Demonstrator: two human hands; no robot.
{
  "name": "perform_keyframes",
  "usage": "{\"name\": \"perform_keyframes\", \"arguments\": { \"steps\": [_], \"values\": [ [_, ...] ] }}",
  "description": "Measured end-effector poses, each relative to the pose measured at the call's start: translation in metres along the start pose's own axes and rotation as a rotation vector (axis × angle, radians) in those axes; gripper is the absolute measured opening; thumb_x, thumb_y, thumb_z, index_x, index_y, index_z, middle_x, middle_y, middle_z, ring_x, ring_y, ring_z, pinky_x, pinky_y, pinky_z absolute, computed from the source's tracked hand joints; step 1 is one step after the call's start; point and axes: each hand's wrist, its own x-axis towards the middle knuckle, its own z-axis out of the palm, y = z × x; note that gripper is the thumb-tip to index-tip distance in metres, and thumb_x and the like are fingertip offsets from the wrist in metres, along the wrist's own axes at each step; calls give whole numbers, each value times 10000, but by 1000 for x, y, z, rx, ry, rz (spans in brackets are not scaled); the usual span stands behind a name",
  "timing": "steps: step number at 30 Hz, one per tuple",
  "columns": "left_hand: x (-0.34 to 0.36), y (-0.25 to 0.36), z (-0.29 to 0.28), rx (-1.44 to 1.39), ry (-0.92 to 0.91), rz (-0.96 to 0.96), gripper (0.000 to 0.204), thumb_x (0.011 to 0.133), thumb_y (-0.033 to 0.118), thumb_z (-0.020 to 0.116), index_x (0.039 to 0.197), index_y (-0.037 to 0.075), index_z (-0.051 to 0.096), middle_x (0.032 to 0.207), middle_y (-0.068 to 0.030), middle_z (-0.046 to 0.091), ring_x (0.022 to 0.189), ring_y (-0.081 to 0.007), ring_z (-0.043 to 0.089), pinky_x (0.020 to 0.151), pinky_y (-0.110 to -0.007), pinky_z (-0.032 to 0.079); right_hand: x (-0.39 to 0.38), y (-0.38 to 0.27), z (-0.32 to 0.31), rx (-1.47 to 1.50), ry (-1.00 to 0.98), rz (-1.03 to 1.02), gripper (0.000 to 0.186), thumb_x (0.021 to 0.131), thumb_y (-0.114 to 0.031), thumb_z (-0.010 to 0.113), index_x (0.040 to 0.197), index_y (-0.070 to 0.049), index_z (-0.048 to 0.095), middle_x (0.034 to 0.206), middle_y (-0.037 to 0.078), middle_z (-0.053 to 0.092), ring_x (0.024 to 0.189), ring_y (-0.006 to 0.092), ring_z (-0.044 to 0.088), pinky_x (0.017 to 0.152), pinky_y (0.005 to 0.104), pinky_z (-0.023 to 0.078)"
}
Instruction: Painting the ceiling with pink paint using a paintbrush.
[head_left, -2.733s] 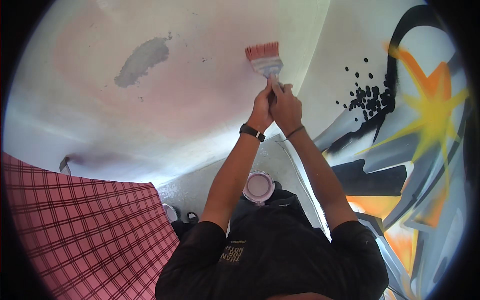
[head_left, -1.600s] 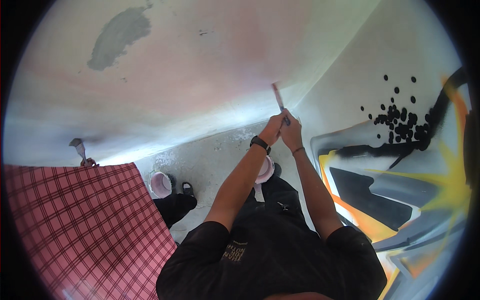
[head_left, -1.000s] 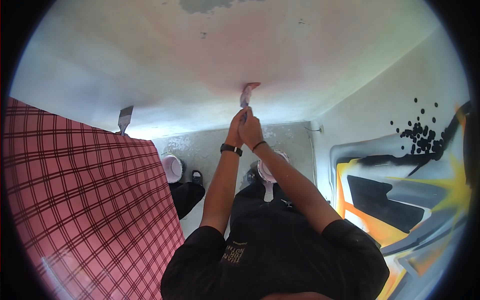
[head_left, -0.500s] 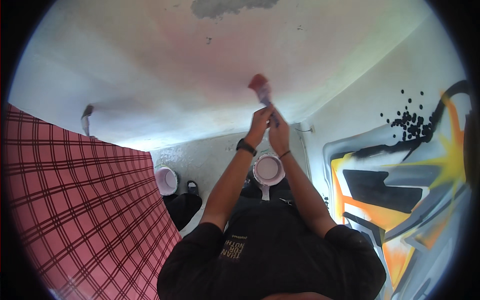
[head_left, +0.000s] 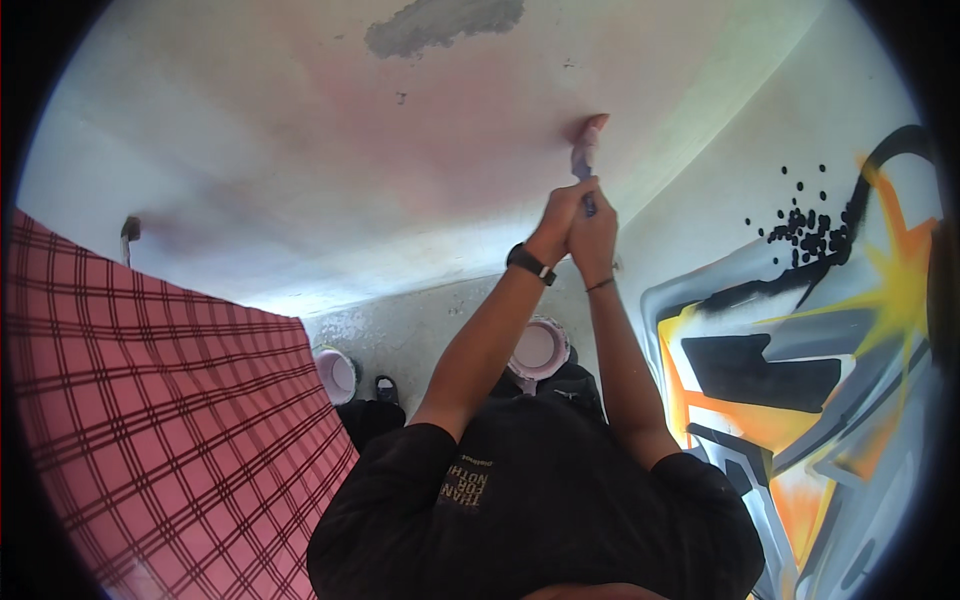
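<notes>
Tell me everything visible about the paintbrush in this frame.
The paintbrush is flat, with pinkish-red bristles pressed against the pale, pink-tinted wall. Below them a pale band, likely a ferrule, leads to a handle mostly hidden inside the left hand and right hand, clasped together. It points up, tilted slightly right.

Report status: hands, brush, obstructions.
Left hand and right hand both clasp paintbrush handle. Bristles against pinkish wall. Nothing blocking.

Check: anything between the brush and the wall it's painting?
Nothing visible. Both hands, left hand and right hand, clasp the handle, and the brush bristles already meet the pale pink wall; no object lies between them.
</notes>
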Motion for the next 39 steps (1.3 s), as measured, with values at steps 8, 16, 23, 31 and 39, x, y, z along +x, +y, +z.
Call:
{"name": "perform_keyframes", "arguments": {
  "steps": [8,16,23,31,39],
  "values": [
    [-95,64,-90,-73,214,227,209,937,285,643,834,107,606,732,39,554,652,-66,528,595,-242,426,-63,-63,88,183,-266,-106,323,881,-67,519,1188,23,560,869,295,639,856,478,620,667,484,499],
    [-100,19,-88,-83,433,371,257,994,308,563,838,103,577,785,24,545,730,-66,526,643,-265,443,-47,-21,59,194,-728,-130,401,910,-113,535,1305,-48,531,938,278,656,906,419,658,734,412,523],
    [-23,-7,11,316,142,307,298,992,382,532,874,111,574,716,42,526,596,-44,490,452,-215,343,7,12,-32,130,-352,-51,382,959,-102,489,1331,-22,518,1026,268,660,936,362,686,747,377,527],
    [14,-7,92,268,-79,86,257,971,297,593,893,53,610,798,-10,600,687,-91,566,635,-251,467,25,-15,-84,136,16,-67,448,939,-65,505,1370,43,453,1255,235,572,1150,300,577,968,359,439],
    [-50,93,121,29,-373,228,387,1016,393,443,865,49,539,890,-112,637,801,-191,629,765,-315,525,28,-131,-94,430,-116,-306,453,959,-103,488,1389,30,431,1251,180,546,1198,272,502,1024,363,382]
  ]
}}
